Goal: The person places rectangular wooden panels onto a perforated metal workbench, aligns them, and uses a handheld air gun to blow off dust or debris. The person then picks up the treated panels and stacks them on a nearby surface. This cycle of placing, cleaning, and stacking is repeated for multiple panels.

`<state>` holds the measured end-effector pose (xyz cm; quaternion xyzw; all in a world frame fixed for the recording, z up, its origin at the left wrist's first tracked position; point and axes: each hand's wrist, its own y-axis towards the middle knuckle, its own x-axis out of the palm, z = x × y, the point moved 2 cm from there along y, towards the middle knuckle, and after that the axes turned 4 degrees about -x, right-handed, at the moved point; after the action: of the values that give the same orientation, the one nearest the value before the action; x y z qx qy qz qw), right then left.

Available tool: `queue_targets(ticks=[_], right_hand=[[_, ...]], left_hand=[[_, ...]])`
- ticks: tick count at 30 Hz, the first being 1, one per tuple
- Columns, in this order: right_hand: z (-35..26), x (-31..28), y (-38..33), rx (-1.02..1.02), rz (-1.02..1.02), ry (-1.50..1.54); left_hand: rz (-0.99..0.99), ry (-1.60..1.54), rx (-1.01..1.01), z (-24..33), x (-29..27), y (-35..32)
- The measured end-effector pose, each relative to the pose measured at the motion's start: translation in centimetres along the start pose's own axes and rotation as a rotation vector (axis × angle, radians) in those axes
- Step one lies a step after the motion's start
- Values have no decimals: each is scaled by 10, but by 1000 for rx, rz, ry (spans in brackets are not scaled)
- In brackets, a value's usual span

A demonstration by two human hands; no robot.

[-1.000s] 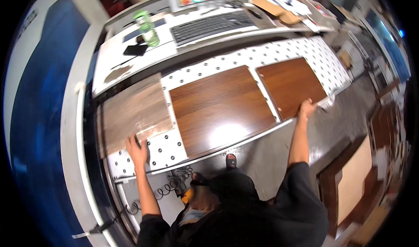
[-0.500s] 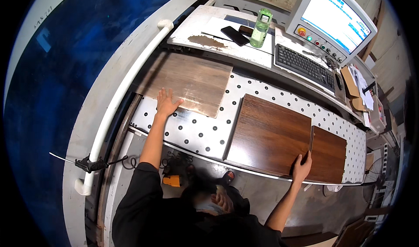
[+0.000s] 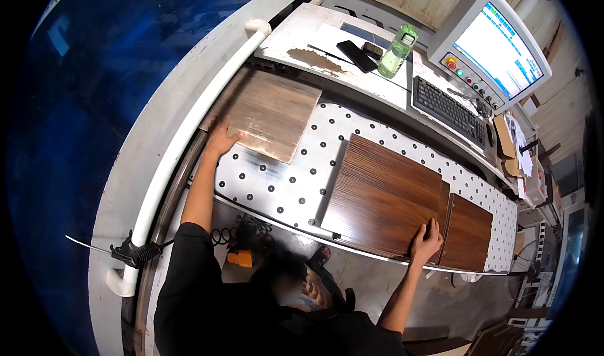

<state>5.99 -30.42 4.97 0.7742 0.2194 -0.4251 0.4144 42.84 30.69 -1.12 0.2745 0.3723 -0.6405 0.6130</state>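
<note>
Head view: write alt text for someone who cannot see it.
A person's left hand rests on a pale wood panel and their right hand on a dark brown panel, both lying on a white perforated table. A keyboard, monitor and green bottle sit behind.

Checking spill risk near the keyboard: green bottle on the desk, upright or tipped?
Upright. The green bottle stands on its base on the white desk, cap on top, beside the black phone and left of the keyboard.
</note>
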Motion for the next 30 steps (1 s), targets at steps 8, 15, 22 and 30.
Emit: queue_targets(ticks=[8, 15, 22, 30], right_hand=[[-134, 40, 8, 30, -4, 108], [-297, 79, 14, -105, -210, 433], [-329, 94, -82, -352, -375, 656], [-314, 99, -115, -530, -440, 540]], left_hand=[[65, 112, -18, 4, 1, 2], [37, -335, 49, -19, -31, 11], [580, -41, -202, 13, 22, -99], [277, 19, -177, 61, 70, -100]])
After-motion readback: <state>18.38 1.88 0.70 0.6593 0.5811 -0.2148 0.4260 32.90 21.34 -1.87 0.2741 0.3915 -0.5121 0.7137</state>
